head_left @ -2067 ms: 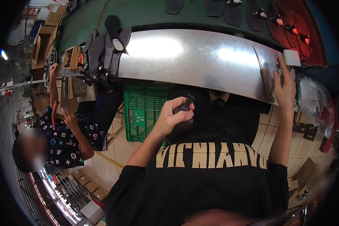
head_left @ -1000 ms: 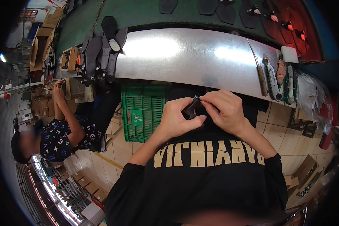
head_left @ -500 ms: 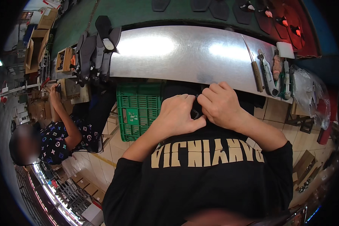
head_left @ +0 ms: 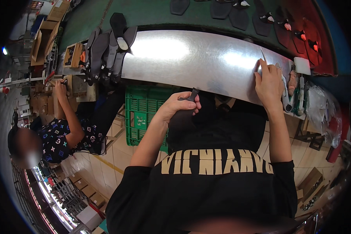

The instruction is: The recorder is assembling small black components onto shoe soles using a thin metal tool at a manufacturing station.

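Observation:
My left hand [head_left: 179, 106] is closed around a black sandal piece [head_left: 182, 120], held over my lap by the bench's near edge. A dark strap end [head_left: 193, 93] sticks up past the thumb and fingers; the rest merges with my dark clothes. On the right end of the metal bench, my right hand [head_left: 270, 84] is curled over an awl [head_left: 263, 55]. Its thin metal shaft shows beyond the fingertips, while the wooden handle is hidden under the hand. Beside that hand lie a utility knife [head_left: 286, 93], a brush-like tool with a white head [head_left: 302, 66] and a pinkish wrapped tool [head_left: 292, 81].
Several black soles [head_left: 101, 54] are stacked at the bench's left. More soles [head_left: 238, 18] lie on the green surface beyond the metal bench [head_left: 175, 58]. A green crate [head_left: 142, 117] stands below. At left, a co-worker [head_left: 62, 136] sits. A clear plastic bag [head_left: 321, 105] hangs at right.
My hands were together over my lap and have parted. The right hand has gone out to the awl on the bench; the left stays near the lap with the black piece.

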Tool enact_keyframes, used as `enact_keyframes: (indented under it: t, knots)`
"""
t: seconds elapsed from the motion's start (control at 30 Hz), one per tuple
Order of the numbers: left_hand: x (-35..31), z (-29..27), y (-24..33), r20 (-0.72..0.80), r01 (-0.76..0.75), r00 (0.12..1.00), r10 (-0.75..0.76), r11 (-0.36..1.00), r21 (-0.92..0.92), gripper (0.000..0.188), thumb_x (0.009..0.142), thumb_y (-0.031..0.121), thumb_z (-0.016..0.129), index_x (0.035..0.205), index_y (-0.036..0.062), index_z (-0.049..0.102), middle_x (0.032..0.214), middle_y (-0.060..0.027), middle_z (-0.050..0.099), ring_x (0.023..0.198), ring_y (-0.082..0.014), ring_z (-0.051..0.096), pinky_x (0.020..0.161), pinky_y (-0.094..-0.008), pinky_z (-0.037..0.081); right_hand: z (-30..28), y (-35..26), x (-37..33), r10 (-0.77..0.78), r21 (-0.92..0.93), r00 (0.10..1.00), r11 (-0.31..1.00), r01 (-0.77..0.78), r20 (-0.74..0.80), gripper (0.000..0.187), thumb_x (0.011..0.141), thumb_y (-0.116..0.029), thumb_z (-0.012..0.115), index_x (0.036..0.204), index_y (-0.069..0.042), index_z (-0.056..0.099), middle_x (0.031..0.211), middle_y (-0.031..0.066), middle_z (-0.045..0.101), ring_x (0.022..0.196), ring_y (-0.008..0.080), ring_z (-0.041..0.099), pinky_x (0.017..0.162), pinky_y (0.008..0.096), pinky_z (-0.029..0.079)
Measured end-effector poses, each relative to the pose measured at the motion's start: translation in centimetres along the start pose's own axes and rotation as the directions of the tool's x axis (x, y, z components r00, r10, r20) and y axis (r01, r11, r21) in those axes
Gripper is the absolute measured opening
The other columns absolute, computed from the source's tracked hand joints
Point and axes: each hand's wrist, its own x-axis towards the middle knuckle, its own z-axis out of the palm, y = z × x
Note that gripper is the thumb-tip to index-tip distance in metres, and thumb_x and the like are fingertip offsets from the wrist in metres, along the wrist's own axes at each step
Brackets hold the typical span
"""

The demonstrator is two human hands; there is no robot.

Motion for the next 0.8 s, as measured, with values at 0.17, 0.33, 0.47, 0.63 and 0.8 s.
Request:
enact_keyframes:
  t: [0.17,0.33,0.47,0.63,0.8]
  knots:
    - [1.0,-1.2,-1.4,-0.035,0.035,0.999,-0.04,0.989,-0.146,0.042,0.072,0.023,0.074,0.104,-0.0006,0.06,0.092,-0.0126,0.066,0.079,-0.0209,0.066,0.074,-0.0303,0.055,1.8,1.1,0.3,-0.004,0.088,0.999,0.996,0.007,-0.04,0.042,0.085,-0.014,0.065,0.126,-0.006,0.058,0.103,0.0136,0.061,0.099,0.0332,0.056,0.087,0.0443,0.048]
    - [1.6,-1.7,-1.6,-0.068,0.022,0.997,-0.031,0.991,-0.129,0.035,0.076,0.019,0.071,0.103,-0.0018,0.062,0.09,-0.0119,0.067,0.078,-0.0187,0.066,0.074,-0.029,0.054,0.8,0.3,1.5,0.021,0.035,0.943,0.999,-0.01,-0.331,0.037,0.087,-0.011,0.062,0.124,-0.007,0.061,0.1,0.013,0.062,0.096,0.0327,0.056,0.086,0.0428,0.046]
    - [1.6,-1.5,-1.3,-0.107,0.013,0.994,-0.019,0.998,-0.06,0.034,0.078,0.016,0.07,0.105,-0.0041,0.063,0.087,-0.0114,0.067,0.076,-0.0168,0.066,0.073,-0.0277,0.054,2.0,1.5,1.4,0.028,-0.092,0.995,0.995,-0.036,-0.091,0.037,0.088,-0.01,0.061,0.125,-0.006,0.061,0.098,0.0135,0.063,0.095,0.0317,0.057,0.084,0.0433,0.045]
    - [1.6,-1.7,-1.2,-0.086,-0.001,0.996,-0.008,0.995,-0.102,0.035,0.078,0.017,0.069,0.104,-0.0047,0.064,0.086,-0.0114,0.067,0.075,-0.0173,0.066,0.072,-0.0273,0.053,1.6,0.8,1.6,-0.084,0.136,0.992,0.986,0.097,-0.098,0.028,0.094,-0.012,0.057,0.121,-0.005,0.06,0.097,0.0094,0.064,0.086,0.0234,0.058,0.08,0.039,0.046]
    - [1.9,-2.1,-2.1,-0.076,-0.019,0.997,0.006,0.985,-0.172,0.031,0.077,0.019,0.069,0.098,-0.0031,0.064,0.083,-0.0105,0.065,0.075,-0.0186,0.065,0.071,-0.028,0.053,-3.7,-8.7,1.7,-0.075,0.991,0.993,-0.108,0.081,-0.089,0.018,0.104,-0.02,0.045,0.109,-0.004,0.054,0.083,0.0007,0.053,0.075,0.0085,0.047,0.071,0.0266,0.044]
